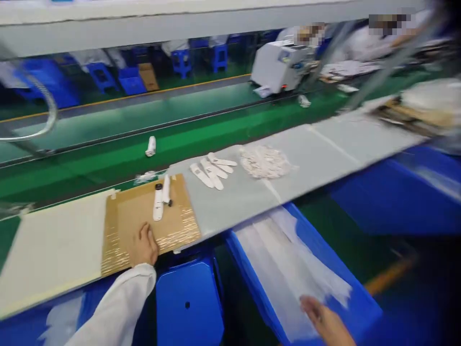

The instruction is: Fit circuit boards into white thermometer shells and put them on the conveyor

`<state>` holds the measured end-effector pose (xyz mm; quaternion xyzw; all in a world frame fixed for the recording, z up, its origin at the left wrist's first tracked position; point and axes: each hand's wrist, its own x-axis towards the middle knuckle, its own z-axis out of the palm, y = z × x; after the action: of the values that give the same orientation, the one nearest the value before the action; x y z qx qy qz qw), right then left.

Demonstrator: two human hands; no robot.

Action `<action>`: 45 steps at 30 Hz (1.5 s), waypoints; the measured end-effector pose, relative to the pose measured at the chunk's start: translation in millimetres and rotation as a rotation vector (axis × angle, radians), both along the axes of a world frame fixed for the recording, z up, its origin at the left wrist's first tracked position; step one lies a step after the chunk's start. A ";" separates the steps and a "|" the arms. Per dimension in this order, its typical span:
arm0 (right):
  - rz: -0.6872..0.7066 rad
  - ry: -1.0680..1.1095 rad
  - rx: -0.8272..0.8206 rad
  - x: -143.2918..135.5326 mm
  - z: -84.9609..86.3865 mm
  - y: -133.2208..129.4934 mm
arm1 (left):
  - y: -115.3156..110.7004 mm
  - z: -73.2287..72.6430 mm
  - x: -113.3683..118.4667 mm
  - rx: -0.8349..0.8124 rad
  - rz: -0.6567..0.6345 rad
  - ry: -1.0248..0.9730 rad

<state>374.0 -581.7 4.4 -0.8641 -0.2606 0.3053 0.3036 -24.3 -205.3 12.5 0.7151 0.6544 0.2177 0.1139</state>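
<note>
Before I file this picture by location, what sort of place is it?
Probably a factory assembly floor: a long green strip, likely a conveyor belt, runs along a workbench with slim white parts, and a blue bin beside it holds white sheets.

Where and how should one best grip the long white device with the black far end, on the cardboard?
Probably the near half of the white device, pinched across its narrow width, coming from the near left: its length runs near to far, a second white device lies close on its right, and the left hand is on the near side.
</note>
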 end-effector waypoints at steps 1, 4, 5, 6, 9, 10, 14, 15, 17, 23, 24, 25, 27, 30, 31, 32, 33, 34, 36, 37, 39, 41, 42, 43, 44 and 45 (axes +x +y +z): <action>0.078 -0.018 0.023 24.8 7.9 50.2 | 1.0 -2.7 2.9 0.001 -0.012 0.030; 0.279 -0.205 0.170 59.7 55.6 225.7 | 13.5 -13.1 20.0 -0.003 -0.011 0.103; 0.367 -0.255 0.238 55.9 75.6 285.7 | 19.7 -15.7 25.0 -0.005 -0.006 0.119; 0.464 -0.314 0.299 45.5 94.7 343.7 | 25.4 -17.4 28.6 -0.005 -0.004 0.131; 0.821 -0.535 0.315 -11.4 130.7 497.4 | 35.1 -18.1 31.3 0.004 -0.021 0.150; 0.891 -0.560 0.320 -33.8 133.2 540.9 | 35.6 -17.8 30.7 0.008 -0.026 0.152; 1.061 -0.682 0.305 -118.4 112.6 673.2 | 32.4 -18.3 29.0 0.013 -0.037 0.157; 1.088 -0.706 0.301 -136.8 105.4 696.1 | 31.8 -18.9 29.5 0.012 -0.039 0.161; 1.140 -0.738 0.279 -168.8 94.3 730.9 | 31.5 -20.3 30.7 0.008 -0.040 0.176; 1.116 -0.797 0.069 -197.3 106.0 757.5 | 32.3 -22.7 31.2 -0.025 -0.047 0.187; 1.103 -0.796 0.044 -187.5 113.8 748.3 | 32.5 -23.0 31.0 -0.029 -0.046 0.181; 1.093 -0.796 0.025 -173.4 121.7 734.0 | 32.6 -23.3 30.9 -0.033 -0.047 0.173; 1.065 -0.742 0.028 -136.7 134.2 690.4 | 32.4 -23.6 30.6 -0.037 -0.052 0.158; 0.945 -0.416 0.081 -85.1 132.1 601.2 | 31.9 -23.1 29.6 -0.041 -0.057 0.142; 0.861 -0.344 0.062 -75.3 124.8 571.4 | 32.4 -23.0 29.0 -0.043 -0.053 0.141; 0.781 -0.303 0.065 -70.4 115.2 544.0 | 33.3 -23.1 28.4 -0.046 -0.045 0.143; 0.688 -0.281 0.071 -70.1 104.3 519.7 | 35.0 -23.3 27.8 -0.050 -0.036 0.148; 0.632 -0.272 0.080 -73.6 93.4 498.5 | 37.1 -23.4 27.4 -0.056 -0.023 0.157; 0.543 -0.279 0.121 -86.7 76.7 460.9 | 41.3 -22.7 27.6 -0.067 -0.007 0.180; 0.501 -0.283 0.155 -93.7 72.3 441.5 | 42.5 -21.2 28.3 -0.071 -0.005 0.190; 0.391 -0.257 0.215 -104.1 70.8 395.0 | 40.9 -15.3 29.9 -0.072 -0.018 0.196; 0.272 -0.205 0.240 -109.5 72.6 334.9 | 37.1 -8.1 29.6 -0.067 -0.034 0.183; 0.220 -0.192 0.230 -111.2 71.8 300.3 | 36.9 -6.1 28.2 -0.066 -0.040 0.172; 0.165 -0.199 0.226 -112.8 68.6 263.1 | 39.1 -5.9 26.6 -0.067 -0.017 0.168; 0.118 -0.177 0.237 -115.1 62.8 223.5 | 43.5 -7.6 25.5 -0.070 0.025 0.188; 0.062 -0.164 0.223 -118.8 54.9 181.7 | 49.1 -10.5 25.2 -0.058 0.065 0.199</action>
<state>255.2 -400.1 59.3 -0.8387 -0.3431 0.2122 0.3658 1.0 -156.1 2.0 0.7080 0.6914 0.1300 0.0618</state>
